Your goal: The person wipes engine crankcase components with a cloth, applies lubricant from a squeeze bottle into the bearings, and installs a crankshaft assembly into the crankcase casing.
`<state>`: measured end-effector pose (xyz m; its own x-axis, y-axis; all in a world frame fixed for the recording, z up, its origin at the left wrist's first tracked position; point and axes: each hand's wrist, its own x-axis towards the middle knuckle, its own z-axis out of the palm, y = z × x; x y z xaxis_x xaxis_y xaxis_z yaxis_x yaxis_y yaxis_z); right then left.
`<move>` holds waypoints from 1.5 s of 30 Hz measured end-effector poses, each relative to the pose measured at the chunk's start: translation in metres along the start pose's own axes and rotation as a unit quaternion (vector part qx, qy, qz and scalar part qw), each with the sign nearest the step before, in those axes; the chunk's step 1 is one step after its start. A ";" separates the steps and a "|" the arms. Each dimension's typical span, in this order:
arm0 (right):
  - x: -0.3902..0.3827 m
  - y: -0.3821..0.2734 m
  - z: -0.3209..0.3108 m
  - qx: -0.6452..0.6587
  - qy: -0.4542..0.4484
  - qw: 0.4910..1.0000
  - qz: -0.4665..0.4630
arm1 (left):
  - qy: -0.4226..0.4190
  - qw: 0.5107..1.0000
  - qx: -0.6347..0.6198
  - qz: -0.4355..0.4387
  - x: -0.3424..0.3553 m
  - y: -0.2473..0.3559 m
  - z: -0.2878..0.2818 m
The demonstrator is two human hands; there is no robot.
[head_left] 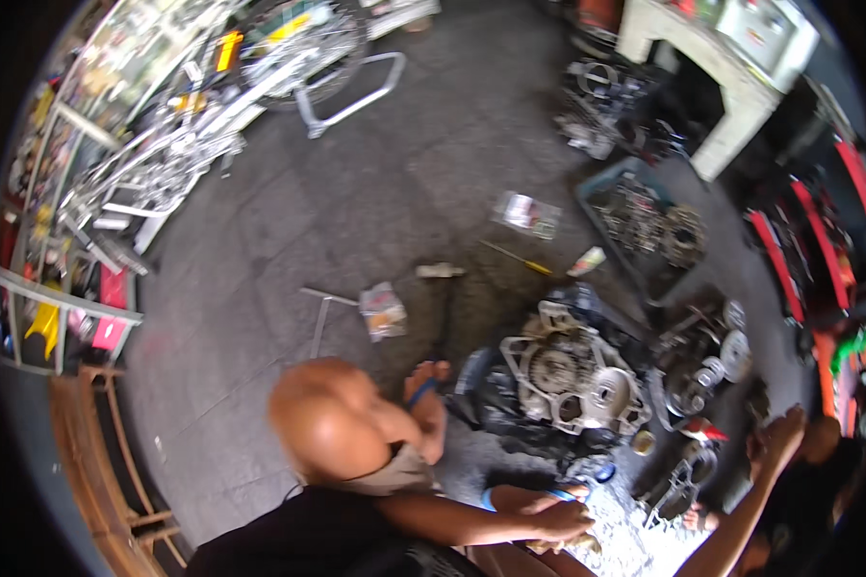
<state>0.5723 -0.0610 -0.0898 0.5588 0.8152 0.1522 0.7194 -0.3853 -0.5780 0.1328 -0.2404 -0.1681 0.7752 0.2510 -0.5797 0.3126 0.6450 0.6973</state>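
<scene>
My left arm reaches across my raised knee (327, 413), and my left hand (560, 524) is low in the view, over the bright patch of floor. Its fingers are curled around or against something small and tan that I cannot make out. At the lower right my right forearm rises from the lower edge; my right hand (782, 438) is near a co-worker's dark clothing, its fingers blurred. Ahead of my left hand a metal engine casing (577, 370) with round openings lies on black plastic sheeting (496, 409). Metal engine parts (698, 375) lie to its right.
A hammer (441, 272), T-handle wrench (322, 308), yellow-handled screwdriver (529, 263) and plastic packets (383, 313) lie on the floor. A tray (592, 192) holds metal parts. A wooden bench (87, 462) stands left, a white stand (731, 115) far right. A motorcycle wheel (308, 48) is at the back.
</scene>
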 end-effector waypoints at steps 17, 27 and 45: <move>-0.472 -0.329 0.450 -0.017 -0.578 0.723 -0.378 | 0.346 0.867 -0.349 0.078 -0.167 -0.053 -0.086; -0.436 -0.425 0.432 0.058 -0.446 0.871 -0.199 | 0.425 0.823 -0.368 0.076 -0.231 -0.052 -0.110; -0.449 -0.420 0.479 -0.008 -0.409 0.727 -0.552 | 0.480 0.818 -0.313 0.057 -0.240 -0.045 -0.208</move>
<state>-0.1784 -0.0575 -0.2997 -0.7894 0.6137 -0.0146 0.5515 0.6985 -0.4559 -0.1815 -0.1790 -0.1480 -0.1020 0.5920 -0.7995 -0.3073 0.7456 0.5913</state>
